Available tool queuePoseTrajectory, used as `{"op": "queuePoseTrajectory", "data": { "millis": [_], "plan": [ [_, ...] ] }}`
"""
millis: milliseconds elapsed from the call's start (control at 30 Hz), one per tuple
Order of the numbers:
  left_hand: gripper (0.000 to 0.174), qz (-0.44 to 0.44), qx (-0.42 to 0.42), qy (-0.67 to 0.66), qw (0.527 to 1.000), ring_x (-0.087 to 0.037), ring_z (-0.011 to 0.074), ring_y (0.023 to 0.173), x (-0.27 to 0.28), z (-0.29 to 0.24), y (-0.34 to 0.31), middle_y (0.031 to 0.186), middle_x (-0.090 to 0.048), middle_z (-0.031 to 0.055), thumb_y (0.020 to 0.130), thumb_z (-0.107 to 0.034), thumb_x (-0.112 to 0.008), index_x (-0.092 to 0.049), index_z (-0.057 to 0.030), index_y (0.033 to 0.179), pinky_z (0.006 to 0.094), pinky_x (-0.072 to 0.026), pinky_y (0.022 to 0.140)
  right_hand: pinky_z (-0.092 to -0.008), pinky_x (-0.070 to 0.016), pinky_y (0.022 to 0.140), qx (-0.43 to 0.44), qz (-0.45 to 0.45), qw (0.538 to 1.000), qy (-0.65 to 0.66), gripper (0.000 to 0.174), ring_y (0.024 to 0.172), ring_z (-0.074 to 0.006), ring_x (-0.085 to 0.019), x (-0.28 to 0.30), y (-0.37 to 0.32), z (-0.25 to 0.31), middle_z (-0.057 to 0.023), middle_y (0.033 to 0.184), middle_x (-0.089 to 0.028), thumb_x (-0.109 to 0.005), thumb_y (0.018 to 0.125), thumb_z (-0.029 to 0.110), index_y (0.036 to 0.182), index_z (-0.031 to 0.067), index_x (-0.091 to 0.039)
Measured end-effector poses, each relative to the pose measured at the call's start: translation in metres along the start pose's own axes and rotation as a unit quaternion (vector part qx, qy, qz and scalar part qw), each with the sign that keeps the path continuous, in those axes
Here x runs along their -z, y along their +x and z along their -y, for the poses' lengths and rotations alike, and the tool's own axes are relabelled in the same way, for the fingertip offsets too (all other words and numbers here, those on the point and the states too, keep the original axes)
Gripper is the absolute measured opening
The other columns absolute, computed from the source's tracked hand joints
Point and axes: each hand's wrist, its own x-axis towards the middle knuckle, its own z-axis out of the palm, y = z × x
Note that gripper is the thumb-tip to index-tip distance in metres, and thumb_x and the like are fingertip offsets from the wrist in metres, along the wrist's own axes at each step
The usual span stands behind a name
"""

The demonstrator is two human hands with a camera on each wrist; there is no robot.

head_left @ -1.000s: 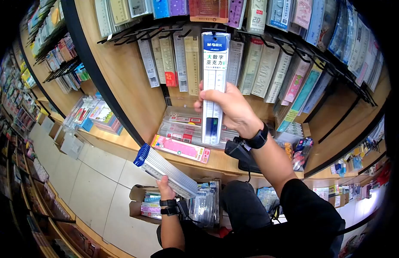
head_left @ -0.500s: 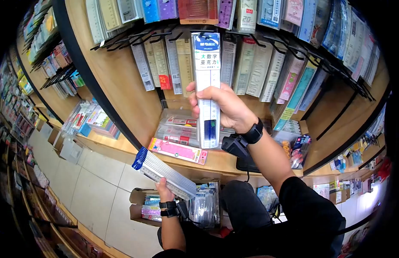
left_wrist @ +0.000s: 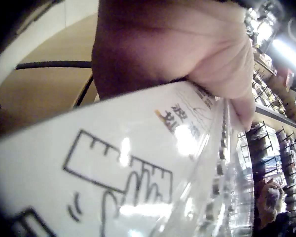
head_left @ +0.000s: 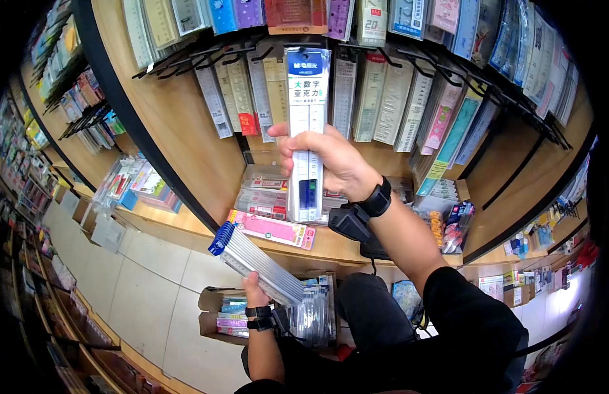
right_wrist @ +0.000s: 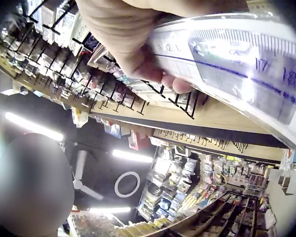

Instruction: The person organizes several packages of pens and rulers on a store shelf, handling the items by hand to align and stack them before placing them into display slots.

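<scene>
In the head view, the right hand [head_left: 330,157] grips a packaged ruler [head_left: 307,98] with a blue top label, held upright before the hanging rulers, its top by a hook. Lower left, the left hand [head_left: 254,290] holds a fanned stack of packaged rulers [head_left: 261,262] with blue tops. The left wrist view shows the palm [left_wrist: 172,44] over a white package back [left_wrist: 123,163] printed with a ruler drawing. In the right wrist view, curled fingers [right_wrist: 138,54] hold the clear-wrapped ruler [right_wrist: 246,69]; the numbers 17 and 18 are readable.
Packaged rulers [head_left: 390,105] hang on black hooks across the rack. A pink package [head_left: 271,228] and clear boxes [head_left: 261,203] lie on the shelf [head_left: 344,247]. Below, an open carton [head_left: 208,314] holds more packages. A dark upright post [head_left: 153,144] stands left.
The head view has shifted slightly, so the rack sits further left in it. The right hand and its ruler have also moved left in the picture. Both hands keep their hold.
</scene>
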Motion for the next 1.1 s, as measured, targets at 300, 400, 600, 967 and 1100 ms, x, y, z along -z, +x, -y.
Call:
{"op": "queuePoseTrajectory", "data": {
  "millis": [300,400,600,967,1100],
  "plan": [
    [0.057,0.025,0.018,0.000,1.000,-0.060,0.0219,0.094,-0.023,0.005,-0.006,0.104,-0.058,0.0095,0.079,-0.033,-0.068,-0.046,0.0028,0.118,0.0355,-0.0520,0.083,-0.0346,-0.0509,0.066,-0.018,0.048,0.997,0.058,0.036,0.068,-0.0182,-0.057,0.004,0.002,0.003,-0.0069,0.080,-0.054,-0.054,0.082,0.006,0.115,-0.0029,-0.045],
    [0.064,0.052,0.042,-0.017,0.998,-0.056,0.0211,0.098,-0.026,0.002,-0.007,0.110,-0.055,0.0082,0.076,-0.023,-0.072,-0.040,0.0002,0.127,0.0351,-0.0476,0.088,-0.0346,-0.0531,0.066,0.011,0.040,0.999,0.017,0.038,0.070,-0.0183,-0.059,0.016,0.005,-0.003,-0.0087,0.085,-0.057,-0.053,0.081,0.005,0.117,-0.0021,-0.044],
    [0.064,0.009,0.016,0.026,0.999,-0.059,0.0214,0.094,-0.024,0.003,-0.009,0.106,-0.057,0.0077,0.076,-0.035,-0.073,-0.044,-0.0001,0.121,0.0347,-0.0515,0.082,-0.0317,-0.0562,0.062,0.030,-0.004,1.000,-0.003,0.036,0.071,-0.0173,-0.064,0.009,-0.005,0.002,-0.0124,0.089,-0.062,-0.057,0.081,0.006,0.115,-0.0008,-0.047],
    [0.059,0.020,0.011,0.011,1.000,-0.057,0.0239,0.100,-0.017,0.006,-0.005,0.110,-0.056,0.0099,0.080,-0.029,-0.067,-0.042,0.0002,0.124,0.0392,-0.0489,0.088,-0.0290,-0.0498,0.066,0.086,-0.086,0.980,-0.158,0.027,0.070,-0.0143,-0.058,0.020,0.013,-0.004,-0.0055,0.081,-0.058,-0.059,0.079,0.007,0.104,-0.0022,-0.053],
    [0.057,-0.004,0.002,0.010,1.000,-0.058,0.0251,0.098,-0.013,0.006,-0.006,0.109,-0.056,0.0115,0.081,-0.027,-0.066,-0.042,0.0017,0.123,0.0396,-0.0508,0.085,-0.0326,-0.0515,0.065,0.006,0.049,0.996,0.072,0.029,0.069,-0.0168,-0.059,0.015,0.001,-0.003,-0.0067,0.081,-0.055,-0.053,0.080,0.004,0.107,-0.0018,-0.046]
  ]
}}
